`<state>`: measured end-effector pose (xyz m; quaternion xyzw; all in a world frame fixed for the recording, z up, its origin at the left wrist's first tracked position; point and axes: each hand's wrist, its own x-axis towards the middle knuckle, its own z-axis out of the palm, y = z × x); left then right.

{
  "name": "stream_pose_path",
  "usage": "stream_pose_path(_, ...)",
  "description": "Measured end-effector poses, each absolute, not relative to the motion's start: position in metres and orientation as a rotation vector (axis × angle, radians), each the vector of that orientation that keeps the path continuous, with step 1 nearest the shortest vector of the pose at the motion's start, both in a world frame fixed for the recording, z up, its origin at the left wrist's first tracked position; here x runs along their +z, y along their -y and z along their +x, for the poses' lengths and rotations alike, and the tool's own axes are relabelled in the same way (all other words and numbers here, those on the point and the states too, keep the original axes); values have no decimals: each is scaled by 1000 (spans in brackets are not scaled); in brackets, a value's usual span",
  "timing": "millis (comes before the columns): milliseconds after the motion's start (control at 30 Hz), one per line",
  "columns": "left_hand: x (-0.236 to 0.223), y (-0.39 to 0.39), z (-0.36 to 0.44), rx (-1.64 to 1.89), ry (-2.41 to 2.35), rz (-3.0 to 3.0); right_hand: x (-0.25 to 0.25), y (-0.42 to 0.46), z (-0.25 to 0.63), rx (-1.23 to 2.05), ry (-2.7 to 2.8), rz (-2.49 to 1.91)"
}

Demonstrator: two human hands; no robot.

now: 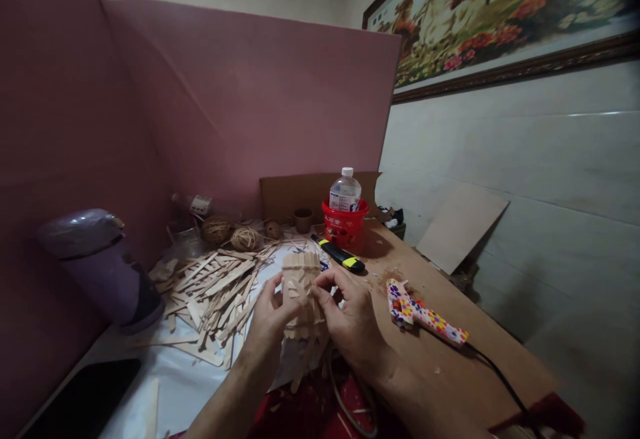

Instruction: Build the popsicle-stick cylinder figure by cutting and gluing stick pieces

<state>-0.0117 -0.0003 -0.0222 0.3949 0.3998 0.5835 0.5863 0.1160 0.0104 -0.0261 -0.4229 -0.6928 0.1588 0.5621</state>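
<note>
Pale lettering runs across the red bucket (345, 227), too small to read, and the clear plastic bottle (345, 191) rising out of it wears a printed label, also illegible. The stick-built piece (301, 263) is of pale, raw wood, roughly cylindrical, its surface ribbed by narrow strips set side by side. It sits between the person's two hands over the near side of the desk (450, 367), long axis close to upright, one end pointing up. The fingers of the left hand (269, 315) are clamped on its left side. On the right hand (353, 315), thumb and index fingertip come together against its right side; whether they grip anything cannot be told. Flat, round-ended craft sticks (220, 285) lie heaped to the left, near fibrous twine balls (217, 231). A flower-patterned glue gun (425, 315) lies to the right.
</note>
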Motion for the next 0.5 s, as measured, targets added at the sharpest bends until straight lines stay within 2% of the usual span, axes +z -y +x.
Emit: stream_pose_path(500, -25, -1, -13, 1332, -928, 910, -26, -13, 118, 622, 1542, -989)
